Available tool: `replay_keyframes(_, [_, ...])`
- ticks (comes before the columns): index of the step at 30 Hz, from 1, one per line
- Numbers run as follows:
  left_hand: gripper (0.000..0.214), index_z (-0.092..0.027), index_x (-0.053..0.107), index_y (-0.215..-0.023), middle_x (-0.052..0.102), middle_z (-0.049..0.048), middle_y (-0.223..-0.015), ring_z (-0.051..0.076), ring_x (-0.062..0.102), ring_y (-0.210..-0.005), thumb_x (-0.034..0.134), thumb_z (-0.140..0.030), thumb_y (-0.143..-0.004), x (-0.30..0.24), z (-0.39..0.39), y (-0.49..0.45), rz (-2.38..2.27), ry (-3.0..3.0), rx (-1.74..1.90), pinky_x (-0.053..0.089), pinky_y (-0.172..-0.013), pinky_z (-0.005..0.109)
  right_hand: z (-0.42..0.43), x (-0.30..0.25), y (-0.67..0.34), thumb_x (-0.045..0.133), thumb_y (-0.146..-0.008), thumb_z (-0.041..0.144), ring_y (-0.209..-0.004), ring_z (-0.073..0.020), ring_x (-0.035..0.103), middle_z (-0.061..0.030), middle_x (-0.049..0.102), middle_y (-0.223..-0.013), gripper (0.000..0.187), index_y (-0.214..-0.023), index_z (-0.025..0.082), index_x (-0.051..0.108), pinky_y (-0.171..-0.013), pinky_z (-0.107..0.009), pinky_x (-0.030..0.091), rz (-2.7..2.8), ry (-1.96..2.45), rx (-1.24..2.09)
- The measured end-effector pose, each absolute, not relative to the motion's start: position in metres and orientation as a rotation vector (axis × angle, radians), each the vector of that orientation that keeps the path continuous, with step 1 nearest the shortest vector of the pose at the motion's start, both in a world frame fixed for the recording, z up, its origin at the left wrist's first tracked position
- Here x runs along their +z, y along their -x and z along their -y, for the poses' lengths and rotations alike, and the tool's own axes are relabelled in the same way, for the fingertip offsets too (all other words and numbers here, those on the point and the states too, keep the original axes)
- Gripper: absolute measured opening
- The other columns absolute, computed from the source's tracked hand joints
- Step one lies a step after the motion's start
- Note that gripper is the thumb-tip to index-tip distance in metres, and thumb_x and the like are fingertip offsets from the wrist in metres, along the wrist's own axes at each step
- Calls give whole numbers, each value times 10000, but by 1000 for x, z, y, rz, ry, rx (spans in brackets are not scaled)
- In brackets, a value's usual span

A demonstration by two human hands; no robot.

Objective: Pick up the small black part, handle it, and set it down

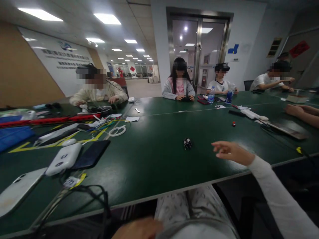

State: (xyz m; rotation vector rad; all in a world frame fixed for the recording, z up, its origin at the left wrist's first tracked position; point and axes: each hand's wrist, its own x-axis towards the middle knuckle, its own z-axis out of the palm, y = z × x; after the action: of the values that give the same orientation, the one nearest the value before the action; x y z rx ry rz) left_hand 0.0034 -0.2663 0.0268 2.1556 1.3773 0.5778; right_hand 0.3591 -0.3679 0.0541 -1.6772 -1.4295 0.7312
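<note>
My right hand (230, 152) reaches out over the dark green table (154, 159), fingers loosely apart and holding nothing; the sleeve is white. A small black binder clip (187, 143) lies on the table a short way to the left of its fingertips. My left hand (139, 229) rests low at the bottom edge, below the table edge near my lap; it is blurred and its fingers do not show.
A black phone (91, 154), a white power bank (63, 159), a white phone (17, 191) and black cables (87, 196) lie at the left. A white cable coil (117, 130) and a red bar (47, 120) sit further back. Other people sit around the table; bottles (211, 94) stand far side.
</note>
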Motion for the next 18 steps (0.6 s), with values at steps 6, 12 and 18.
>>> replay_keyframes(6, [214,-179,577,-896,566,39,-851,127,516,-784,508,-215,-697,57,193,-137,-1080,-2478,644,399,-757,244,249,4,-355,700,-507,358,-682,-113,524,-190,296,-1250,966,-1288,154,170,-687,-311,442,1590,1690,693])
replay_keyframes(12, [351,-154,518,-1000,548,47,-918,94,522,-726,507,-83,-656,23,153,-194,-1123,-2365,687,420,-721,224,218,-15,-349,723,-475,312,-770,-162,509,-142,367,-1221,970,-1278,159,202,-764,-336,392,1703,1615,609])
replay_keyframes(18, [409,-140,513,-1000,540,48,-962,94,536,-741,593,-132,-599,-13,143,-194,-776,-2322,648,447,-717,230,218,-25,-355,710,-489,293,-711,-139,501,-104,477,-1118,830,-1217,164,333,-706,-311,404,1659,1614,581])
